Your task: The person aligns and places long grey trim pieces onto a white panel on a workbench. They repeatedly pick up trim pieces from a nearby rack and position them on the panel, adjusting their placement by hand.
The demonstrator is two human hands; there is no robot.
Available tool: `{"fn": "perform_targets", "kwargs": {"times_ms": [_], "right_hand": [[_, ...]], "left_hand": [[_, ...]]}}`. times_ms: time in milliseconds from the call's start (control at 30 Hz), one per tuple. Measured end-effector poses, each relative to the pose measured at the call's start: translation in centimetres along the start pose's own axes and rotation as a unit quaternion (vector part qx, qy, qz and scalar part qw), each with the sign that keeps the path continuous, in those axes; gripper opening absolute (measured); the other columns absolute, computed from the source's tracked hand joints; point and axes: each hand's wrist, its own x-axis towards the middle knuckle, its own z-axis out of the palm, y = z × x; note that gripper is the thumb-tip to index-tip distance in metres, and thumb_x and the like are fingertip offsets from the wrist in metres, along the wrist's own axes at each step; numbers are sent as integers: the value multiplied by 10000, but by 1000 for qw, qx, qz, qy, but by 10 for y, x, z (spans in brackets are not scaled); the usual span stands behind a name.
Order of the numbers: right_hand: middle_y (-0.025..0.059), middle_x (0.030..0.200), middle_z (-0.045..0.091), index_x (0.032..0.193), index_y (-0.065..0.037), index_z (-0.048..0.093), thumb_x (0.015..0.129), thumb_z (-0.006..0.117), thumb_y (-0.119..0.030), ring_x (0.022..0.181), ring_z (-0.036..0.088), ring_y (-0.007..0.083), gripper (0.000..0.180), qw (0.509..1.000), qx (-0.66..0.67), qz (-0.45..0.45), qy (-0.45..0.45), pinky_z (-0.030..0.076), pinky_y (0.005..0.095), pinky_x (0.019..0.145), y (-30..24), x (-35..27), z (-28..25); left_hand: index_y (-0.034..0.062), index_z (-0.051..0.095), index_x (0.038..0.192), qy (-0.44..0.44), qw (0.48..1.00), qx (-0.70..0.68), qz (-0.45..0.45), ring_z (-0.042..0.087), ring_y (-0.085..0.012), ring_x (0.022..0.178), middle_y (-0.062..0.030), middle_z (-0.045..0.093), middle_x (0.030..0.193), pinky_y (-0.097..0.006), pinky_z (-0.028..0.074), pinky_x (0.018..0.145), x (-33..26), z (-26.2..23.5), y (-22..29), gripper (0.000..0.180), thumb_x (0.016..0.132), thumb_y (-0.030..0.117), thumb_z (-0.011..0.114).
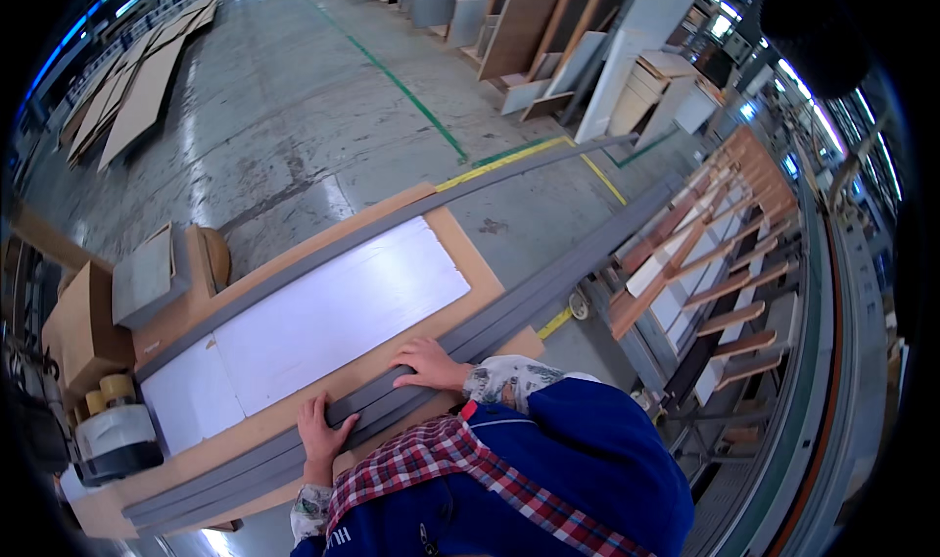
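Note:
Long grey strips [524, 291] lie side by side along the near edge of a brown work table [470, 239] and run past its right end. Fingers of my left hand [321, 438] curl over their far edge, with the thumb on top. Further right, my right hand [431, 364] grips the same strips, thumb set apart from the fingers. Another grey strip [333, 249] runs along the far side of the table. Between the strips lies a white panel [338, 312], with a smaller white piece [193, 393] at its left.
A machine unit with yellowish rollers [117, 440] stands at the table's left end, beside a brown box [88, 322] and a grey box [147, 278]. To the right is a rack with wooden arms [729, 288]. Boards [519, 33] lean at the back; flat sheets [147, 87] are stacked far left.

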Motion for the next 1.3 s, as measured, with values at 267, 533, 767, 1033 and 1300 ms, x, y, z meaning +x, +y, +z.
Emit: {"fn": "perform_targets", "kwargs": {"times_ms": [267, 533, 767, 1033, 1300], "right_hand": [[42, 983, 583, 1037, -151, 617, 769, 610, -434, 975, 522, 239, 389, 977, -50, -154, 137, 389, 389, 843, 48, 8, 70], [64, 932, 553, 913, -87, 585, 688, 652, -457, 955, 508, 249, 437, 978, -70, -136, 141, 394, 398, 826, 28, 36, 54], [64, 981, 545, 945, -83, 610, 627, 695, -519, 1011, 480, 256, 547, 982, -39, -161, 88, 376, 390, 825, 32, 50, 39], [30, 881, 568, 927, -128, 638, 650, 669, -507, 950, 516, 230, 470, 965, -54, -167, 197, 373, 397, 807, 80, 68, 82], [34, 940, 534, 1001, -120, 567, 706, 654, -430, 947, 512, 196, 437, 970, -177, -137, 93, 363, 361, 810, 14, 28, -21]], "left_hand": [[30, 633, 906, -30, 999, -11, 12, 534, -315, 843, -118, 559, 868, -401, 449, 723, 23, 1, 0, 426, 634, 315, 795], [4, 572, 994, -108, 987, 112, 30, 519, -390, 855, -193, 552, 914, -454, 417, 723, 36, 17, -25, 386, 819, 341, 644], [-2, 582, 971, -205, 967, 148, -6, 547, -377, 748, -189, 571, 859, -452, 432, 634, 57, 29, -80, 465, 814, 433, 636], [-19, 579, 990, -132, 990, 43, 24, 534, -394, 888, -211, 575, 935, -446, 430, 770, 64, 11, -8, 390, 797, 303, 684], [17, 546, 1146, -102, 995, 3, -7, 531, -378, 1012, -177, 572, 1093, -423, 424, 873, 34, -3, -19, 445, 797, 257, 680]]}}
